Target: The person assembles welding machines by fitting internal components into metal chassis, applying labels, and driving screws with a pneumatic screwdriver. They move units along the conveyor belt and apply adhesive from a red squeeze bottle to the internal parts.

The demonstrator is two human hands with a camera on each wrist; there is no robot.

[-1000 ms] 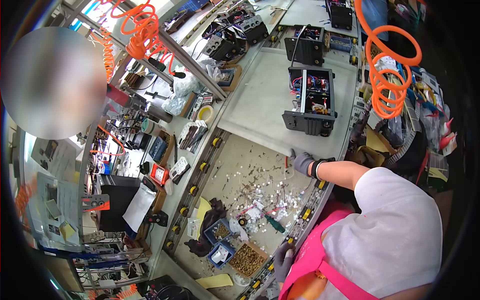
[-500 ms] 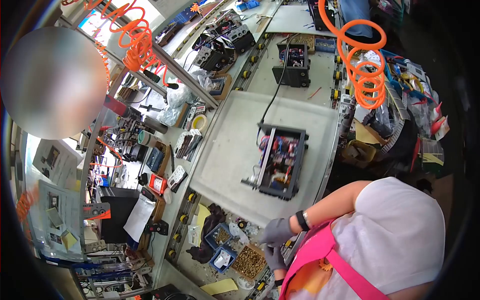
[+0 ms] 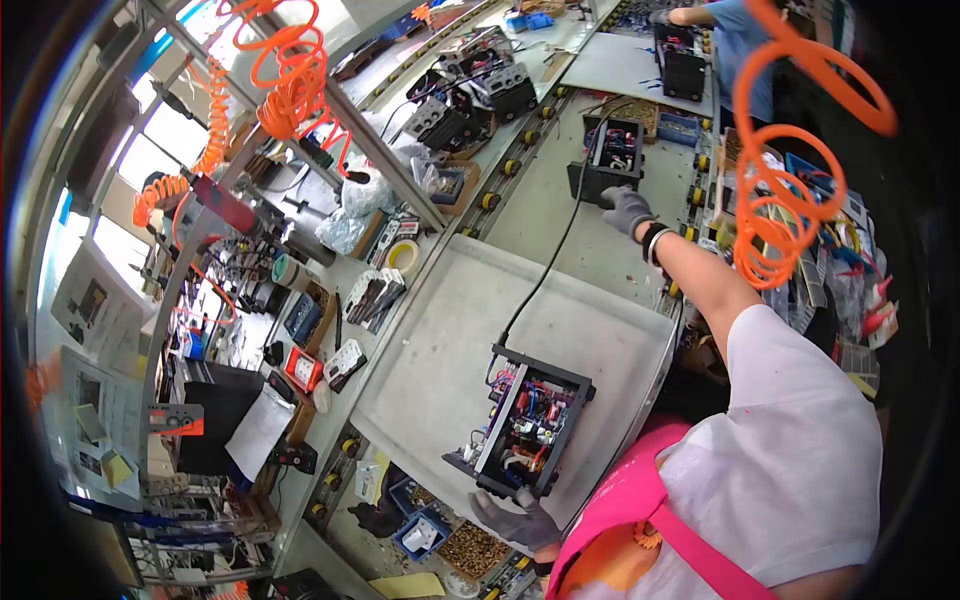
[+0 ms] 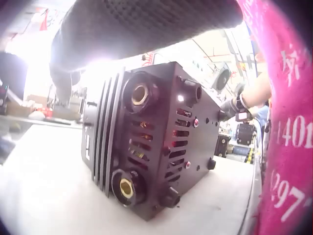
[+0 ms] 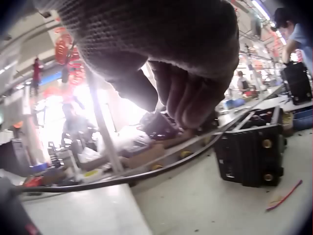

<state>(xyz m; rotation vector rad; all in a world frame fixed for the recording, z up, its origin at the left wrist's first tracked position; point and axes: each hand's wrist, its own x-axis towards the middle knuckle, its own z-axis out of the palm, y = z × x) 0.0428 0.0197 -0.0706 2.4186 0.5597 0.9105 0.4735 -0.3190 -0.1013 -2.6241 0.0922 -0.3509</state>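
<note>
Left hand (image 3: 518,522) spread at the end of the near box (image 3: 540,422), which sits on a board (image 3: 430,375), presumably to ride the wheels (image 3: 488,201); right hand (image 3: 630,211), loosely bent, seemingly empty, beside the far box (image 3: 591,183).

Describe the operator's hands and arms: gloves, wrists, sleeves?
Left hand and right hand wear grey knit gloves. Dark band at each wrist. The right arm has a white short sleeve; left sleeve not clear.
</note>
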